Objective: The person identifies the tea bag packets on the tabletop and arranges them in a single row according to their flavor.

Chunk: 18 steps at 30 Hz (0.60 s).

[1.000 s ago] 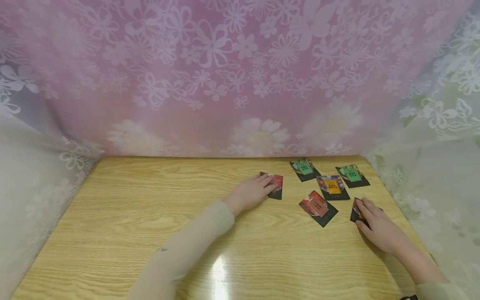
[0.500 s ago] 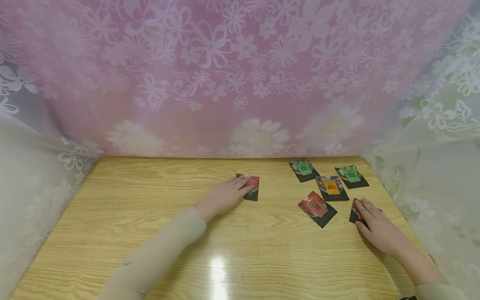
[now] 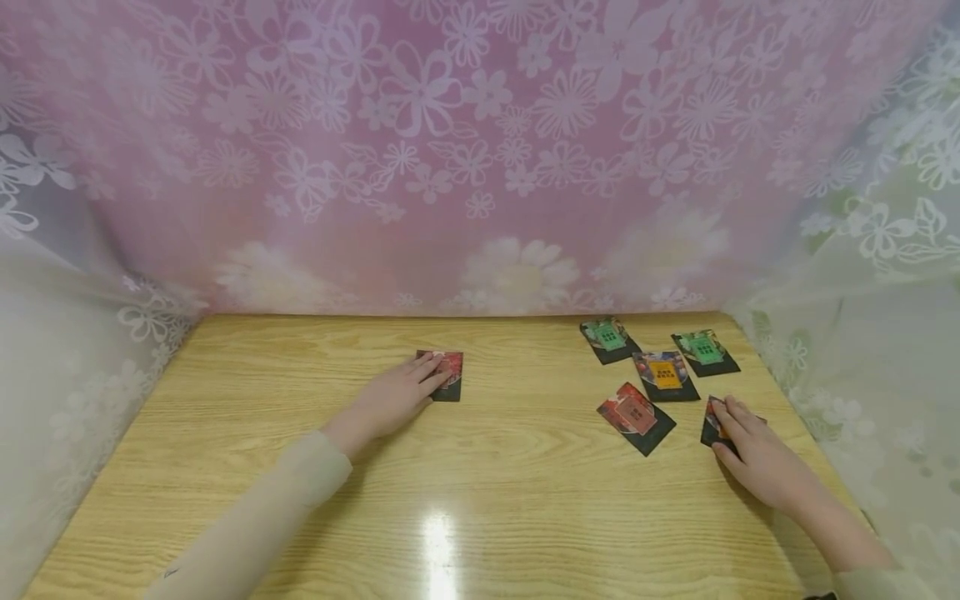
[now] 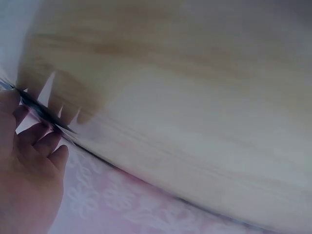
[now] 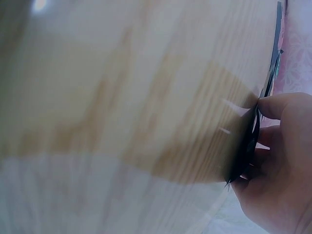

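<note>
In the head view my left hand [image 3: 393, 396] lies with extended fingers on a flat red-and-black packet [image 3: 453, 387], left of centre on the table. The left wrist view shows the fingertips against that packet's dark edge [image 4: 41, 111]. At the right side, my right hand [image 3: 765, 458] rests palm down, fingers over a black packet with a bit of orange [image 3: 709, 429], covering most of it. In the right wrist view, thumb and fingers touch this dark packet [image 5: 247, 146] at the tabletop.
Between the hands lie a red packet [image 3: 651, 433], an orange-labelled packet [image 3: 666, 390] and two green-labelled packets [image 3: 609, 337], [image 3: 705, 350] farther back. The wood-grain table [image 3: 517, 500] ends at a pink flowered curtain [image 3: 480, 167], with pale lace cloth [image 3: 885, 375] along the sides.
My left hand has slid leftward across the table, carrying the red packet along under its fingers, away from the other packets. The right hand and the remaining packets have stayed in place.
</note>
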Tool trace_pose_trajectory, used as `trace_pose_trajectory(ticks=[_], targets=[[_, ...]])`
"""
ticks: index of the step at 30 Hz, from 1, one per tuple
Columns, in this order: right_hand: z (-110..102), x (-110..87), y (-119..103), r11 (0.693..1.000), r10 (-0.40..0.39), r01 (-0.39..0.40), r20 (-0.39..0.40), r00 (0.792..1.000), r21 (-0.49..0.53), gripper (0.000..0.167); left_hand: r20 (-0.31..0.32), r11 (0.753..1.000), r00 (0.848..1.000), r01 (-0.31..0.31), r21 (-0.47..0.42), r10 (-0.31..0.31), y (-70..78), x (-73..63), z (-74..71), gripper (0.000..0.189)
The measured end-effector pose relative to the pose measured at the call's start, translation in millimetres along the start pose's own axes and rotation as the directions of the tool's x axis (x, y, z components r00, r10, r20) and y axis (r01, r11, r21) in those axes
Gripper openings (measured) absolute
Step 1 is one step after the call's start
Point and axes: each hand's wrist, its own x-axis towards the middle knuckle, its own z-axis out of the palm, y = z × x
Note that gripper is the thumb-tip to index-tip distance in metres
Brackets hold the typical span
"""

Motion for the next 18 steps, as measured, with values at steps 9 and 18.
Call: trace_pose_trajectory(ticks=[9, 18], targets=[[-1, -0.2, -1, 1.0, -0.001, 0.001, -0.003, 1.0, 0.006, 0.07, -0.082, 0.999, 0.996, 0.038, 0.025, -0.036, -21.5, -37.6, 6.3, 0.054], [1, 0.8, 0, 1.0, 0.0, 0.0, -0.012, 1.0, -0.011, 0.071, -0.149, 0.996, 0.986, 0.082, 0.022, -0.078, -41.5, -73.7, 10.6, 0.05]])
